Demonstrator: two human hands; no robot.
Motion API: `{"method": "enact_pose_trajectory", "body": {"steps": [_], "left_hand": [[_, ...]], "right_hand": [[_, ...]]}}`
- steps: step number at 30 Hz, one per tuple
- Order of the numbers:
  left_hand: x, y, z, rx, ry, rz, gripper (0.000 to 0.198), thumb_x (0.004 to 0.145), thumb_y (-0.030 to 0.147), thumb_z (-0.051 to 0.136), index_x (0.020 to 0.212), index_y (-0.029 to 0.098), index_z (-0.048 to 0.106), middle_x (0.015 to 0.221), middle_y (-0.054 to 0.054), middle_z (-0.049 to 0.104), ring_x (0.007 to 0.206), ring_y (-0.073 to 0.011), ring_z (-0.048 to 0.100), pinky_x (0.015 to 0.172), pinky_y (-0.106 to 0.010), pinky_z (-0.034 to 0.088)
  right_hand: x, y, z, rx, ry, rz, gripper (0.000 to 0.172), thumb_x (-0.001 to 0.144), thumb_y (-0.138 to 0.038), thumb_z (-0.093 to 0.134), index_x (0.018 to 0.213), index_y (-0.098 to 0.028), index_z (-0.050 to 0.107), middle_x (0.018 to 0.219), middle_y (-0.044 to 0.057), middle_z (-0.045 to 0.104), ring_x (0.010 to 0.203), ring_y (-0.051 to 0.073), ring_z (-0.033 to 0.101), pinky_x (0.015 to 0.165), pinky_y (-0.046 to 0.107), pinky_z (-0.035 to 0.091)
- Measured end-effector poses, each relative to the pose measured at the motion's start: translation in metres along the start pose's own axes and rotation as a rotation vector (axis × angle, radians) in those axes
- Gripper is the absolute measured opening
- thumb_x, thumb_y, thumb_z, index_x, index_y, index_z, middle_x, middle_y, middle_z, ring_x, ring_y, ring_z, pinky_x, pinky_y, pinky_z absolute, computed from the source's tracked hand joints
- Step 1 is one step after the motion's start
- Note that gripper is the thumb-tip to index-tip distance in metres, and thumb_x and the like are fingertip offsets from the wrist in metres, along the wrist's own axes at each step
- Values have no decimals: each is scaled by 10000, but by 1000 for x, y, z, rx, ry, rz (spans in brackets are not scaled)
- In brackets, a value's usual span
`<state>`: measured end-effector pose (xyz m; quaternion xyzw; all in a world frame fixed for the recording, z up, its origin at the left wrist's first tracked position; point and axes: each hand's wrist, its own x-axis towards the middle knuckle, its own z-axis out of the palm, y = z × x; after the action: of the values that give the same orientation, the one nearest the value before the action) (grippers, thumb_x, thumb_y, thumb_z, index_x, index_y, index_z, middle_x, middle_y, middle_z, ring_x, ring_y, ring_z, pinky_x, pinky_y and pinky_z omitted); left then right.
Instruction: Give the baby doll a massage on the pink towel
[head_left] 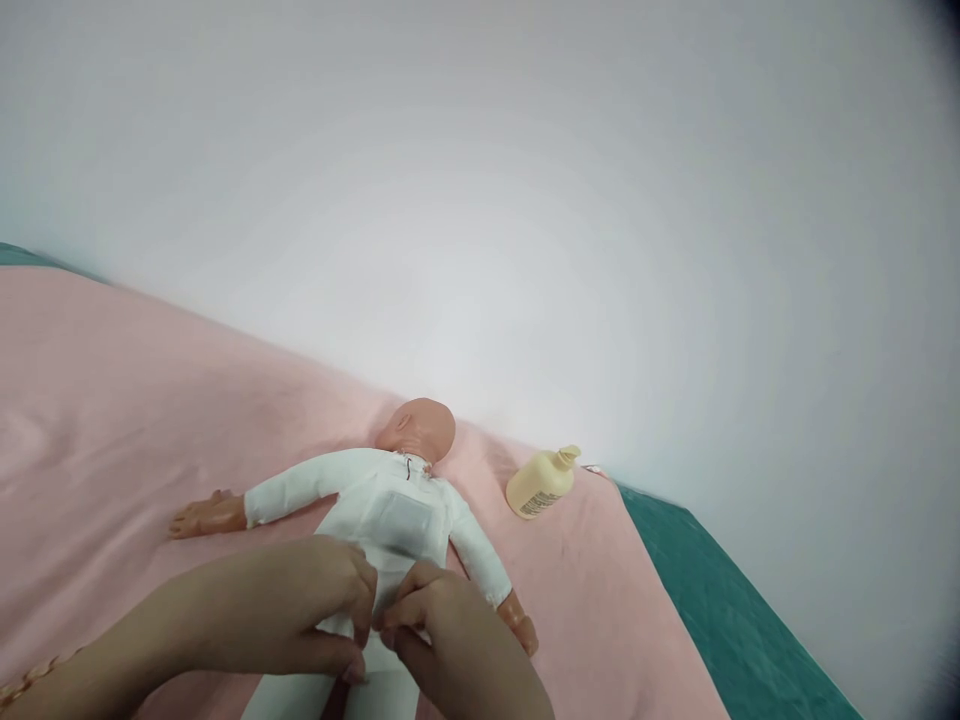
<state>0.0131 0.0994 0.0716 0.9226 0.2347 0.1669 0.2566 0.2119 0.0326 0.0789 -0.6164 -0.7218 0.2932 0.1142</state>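
A baby doll point(382, 590) with a white cloth body lies with its back up and its arms spread. Its bald head point(427, 430) shows from behind. On its upper back is a grey rectangular panel point(406, 522). My left hand point(322, 605) is at the doll's lower back, its fingers curled down towards the thumb. Close beside it on the right, my right hand point(450, 635) has its thumb and fingers pinched together over the white cloth. What either hand grips, if anything, is hidden by the fingers.
A pale yellow pump bottle point(541, 485) lies tilted to the right of the doll. Under both is a pink sheet point(150, 400), with a green surface point(697, 580) showing past its right edge. A white wall point(480, 200) rises behind.
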Motion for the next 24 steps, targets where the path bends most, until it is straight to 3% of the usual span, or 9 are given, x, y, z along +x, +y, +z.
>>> {"method": "enact_pose_trajectory", "body": {"steps": [3, 11, 16, 20, 24], "left_hand": [[5, 4, -6, -120, -132, -89, 166, 810, 198, 771, 931, 309, 793, 956, 75, 775, 877, -193, 737, 761, -247, 563], [10, -10, 11, -149, -154, -157, 248, 703, 192, 827, 931, 286, 802, 978, 27, 770, 872, -234, 735, 758, -278, 563], [17, -6, 5, -147, -130, -56, 144, 831, 160, 722, 902, 259, 799, 934, 29, 763, 920, -195, 707, 819, -243, 509], [17, -6, 5, -122, -84, -39, 141, 840, 165, 706, 915, 238, 801, 964, -9, 755, 942, -241, 703, 829, -296, 518], [16, -10, 9, -98, -87, -93, 172, 787, 150, 762, 918, 254, 797, 960, 15, 750, 891, -223, 699, 801, -279, 510]], "right_hand": [[0, 0, -3, 3, 45, 11, 335, 849, -50, 647, 821, -331, 826, 971, -12, 742, 942, 191, 695, 836, 271, 514], [12, 4, -1, 103, -13, 40, 317, 799, -4, 649, 731, -266, 814, 875, -15, 720, 793, 158, 668, 685, 241, 461], [5, 2, -6, 57, 41, 61, 289, 864, -77, 647, 754, -290, 808, 936, -21, 734, 980, 179, 664, 808, 235, 456], [2, 1, -9, 9, 123, 51, 336, 867, -66, 627, 771, -335, 803, 962, -43, 733, 935, 160, 667, 925, 278, 435], [7, -1, -8, 5, 115, 71, 404, 821, -13, 590, 743, -344, 807, 942, -34, 735, 935, 182, 673, 849, 282, 461]]}}
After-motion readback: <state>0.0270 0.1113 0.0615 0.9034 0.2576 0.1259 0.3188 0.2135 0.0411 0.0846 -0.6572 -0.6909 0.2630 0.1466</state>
